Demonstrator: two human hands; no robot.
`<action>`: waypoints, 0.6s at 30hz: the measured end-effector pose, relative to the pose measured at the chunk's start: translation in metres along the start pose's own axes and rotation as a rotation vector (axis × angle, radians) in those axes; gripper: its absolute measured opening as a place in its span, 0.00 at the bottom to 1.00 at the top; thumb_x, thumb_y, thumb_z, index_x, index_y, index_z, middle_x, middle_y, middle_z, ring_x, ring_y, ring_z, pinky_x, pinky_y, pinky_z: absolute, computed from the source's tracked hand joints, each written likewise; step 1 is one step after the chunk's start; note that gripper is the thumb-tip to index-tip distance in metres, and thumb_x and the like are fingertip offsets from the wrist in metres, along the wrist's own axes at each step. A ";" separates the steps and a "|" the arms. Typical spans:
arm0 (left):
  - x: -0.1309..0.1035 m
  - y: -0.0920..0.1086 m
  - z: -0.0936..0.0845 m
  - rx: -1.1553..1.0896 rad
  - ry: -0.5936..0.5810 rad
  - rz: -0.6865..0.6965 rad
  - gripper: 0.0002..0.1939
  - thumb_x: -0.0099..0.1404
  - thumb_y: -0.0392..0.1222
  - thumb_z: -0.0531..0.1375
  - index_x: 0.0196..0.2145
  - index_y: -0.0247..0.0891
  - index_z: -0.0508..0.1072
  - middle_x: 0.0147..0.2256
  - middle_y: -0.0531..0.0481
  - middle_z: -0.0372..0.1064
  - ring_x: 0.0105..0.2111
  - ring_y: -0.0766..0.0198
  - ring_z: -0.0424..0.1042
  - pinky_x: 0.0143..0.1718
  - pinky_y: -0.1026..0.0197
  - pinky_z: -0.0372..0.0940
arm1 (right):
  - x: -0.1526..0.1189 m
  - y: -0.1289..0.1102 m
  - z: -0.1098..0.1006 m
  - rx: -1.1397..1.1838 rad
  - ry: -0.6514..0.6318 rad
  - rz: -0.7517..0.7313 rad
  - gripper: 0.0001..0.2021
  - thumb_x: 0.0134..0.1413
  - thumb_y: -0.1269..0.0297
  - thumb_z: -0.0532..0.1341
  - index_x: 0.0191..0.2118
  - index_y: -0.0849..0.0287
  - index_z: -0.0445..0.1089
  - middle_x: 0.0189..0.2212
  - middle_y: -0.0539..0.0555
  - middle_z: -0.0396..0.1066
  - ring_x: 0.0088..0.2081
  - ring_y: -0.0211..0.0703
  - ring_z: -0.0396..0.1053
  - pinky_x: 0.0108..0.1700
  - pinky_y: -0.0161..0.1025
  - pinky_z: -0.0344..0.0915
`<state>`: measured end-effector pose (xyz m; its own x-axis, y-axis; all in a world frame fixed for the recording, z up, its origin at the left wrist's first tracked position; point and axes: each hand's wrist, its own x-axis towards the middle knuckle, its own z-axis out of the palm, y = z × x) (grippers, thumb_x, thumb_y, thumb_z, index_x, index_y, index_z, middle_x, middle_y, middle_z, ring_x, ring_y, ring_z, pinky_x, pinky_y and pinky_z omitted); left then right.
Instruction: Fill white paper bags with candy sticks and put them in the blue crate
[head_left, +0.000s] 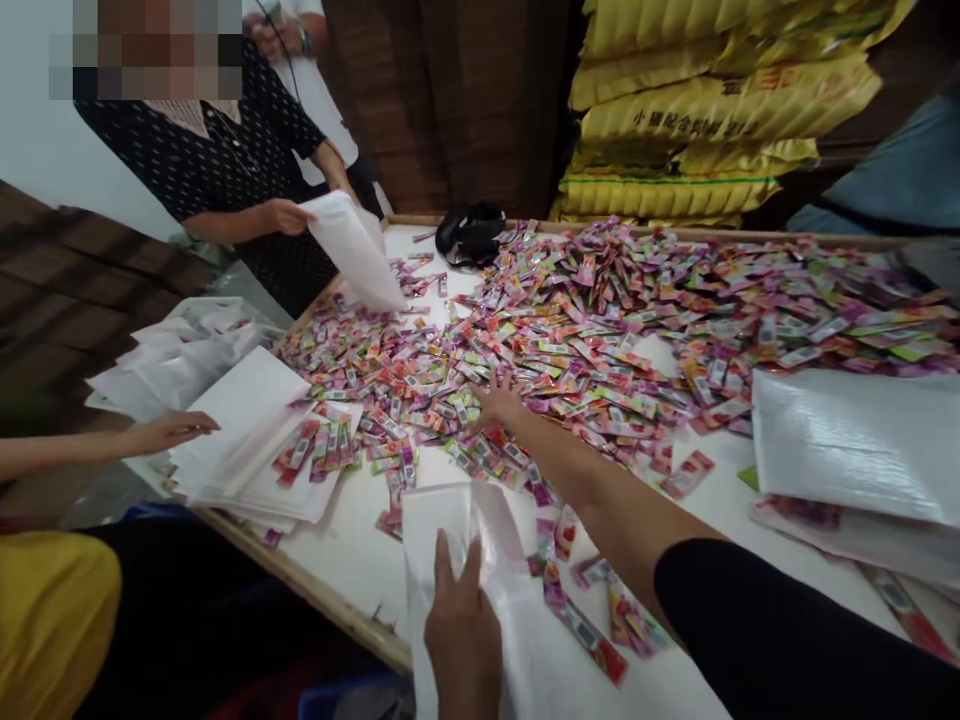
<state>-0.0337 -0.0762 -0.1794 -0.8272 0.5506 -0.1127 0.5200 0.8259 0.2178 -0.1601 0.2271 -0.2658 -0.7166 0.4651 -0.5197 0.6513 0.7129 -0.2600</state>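
A white plastic bag (510, 620) lies at the table's near edge, its opening facing the pile. My left hand (461, 630) is on this bag, two fingers stretched over its upper part and the thumb side hidden. Further forward, my right hand (499, 400) reaches onto a wide heap of small pink, purple and green packets (585, 350), its fingers spread over them. Several loose packets (592, 640) are scattered to the right of the bag, under my right forearm.
White bags (240, 420) are stacked at the left, beside another person's hand (176, 430). Across the table a person holds a white bag (352, 250). A black object (471, 235) sits at the far edge; a filled silvery bag (855, 440) lies right. Yellow sacks (697, 120) stand behind.
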 end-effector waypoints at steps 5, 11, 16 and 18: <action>0.008 0.007 0.011 0.069 -0.104 0.013 0.34 0.60 0.19 0.51 0.59 0.41 0.73 0.63 0.38 0.65 0.50 0.57 0.78 0.48 0.62 0.74 | -0.040 0.012 0.048 -0.112 0.171 -0.134 0.47 0.48 0.40 0.67 0.71 0.48 0.53 0.68 0.69 0.50 0.64 0.78 0.50 0.58 0.68 0.54; 0.003 0.009 0.002 0.136 -0.207 0.086 0.32 0.62 0.20 0.50 0.59 0.37 0.72 0.64 0.33 0.62 0.51 0.56 0.77 0.52 0.58 0.73 | -0.088 0.048 0.083 -0.136 0.208 -0.210 0.35 0.52 0.63 0.66 0.67 0.50 0.61 0.57 0.66 0.65 0.56 0.66 0.62 0.51 0.53 0.63; -0.007 0.009 -0.007 0.274 -0.169 0.078 0.28 0.62 0.21 0.52 0.57 0.33 0.73 0.62 0.34 0.66 0.47 0.54 0.77 0.49 0.55 0.75 | -0.120 0.071 0.111 -0.052 0.294 -0.238 0.30 0.51 0.74 0.60 0.62 0.56 0.67 0.47 0.65 0.72 0.51 0.59 0.68 0.49 0.48 0.64; -0.011 0.006 -0.012 0.345 -0.123 0.114 0.31 0.62 0.21 0.51 0.61 0.32 0.70 0.64 0.35 0.63 0.44 0.55 0.78 0.46 0.53 0.76 | -0.132 0.085 0.112 0.060 0.329 -0.213 0.29 0.47 0.73 0.60 0.58 0.56 0.69 0.43 0.62 0.74 0.48 0.58 0.70 0.48 0.48 0.65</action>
<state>-0.0237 -0.0788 -0.1649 -0.7391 0.6343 -0.2267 0.6656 0.7394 -0.1015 0.0176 0.1674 -0.3107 -0.8725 0.4605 -0.1634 0.4862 0.7841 -0.3858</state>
